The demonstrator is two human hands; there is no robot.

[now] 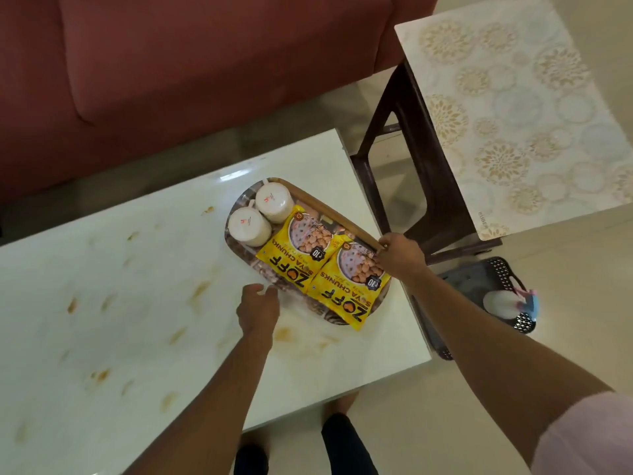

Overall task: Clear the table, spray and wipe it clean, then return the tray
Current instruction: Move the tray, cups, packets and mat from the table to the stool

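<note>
Tray [346,216] sits on the far right part of the table [144,269], and I see both hands on it. My right hand [399,255] pinches the right rim, fingers curled over the edge. My left hand [258,308] is at the near left rim with fingers curled; I cannot tell whether it truly grips the rim or only touches it. On the tray stand two white cups [260,214], side by side at the far end, and two yellow packets [325,272] lie next to each other nearer me. Brown stains [102,373] dot the tabletop. A dark basket [493,296] on the floor to the right holds a spray bottle [507,305].
</note>
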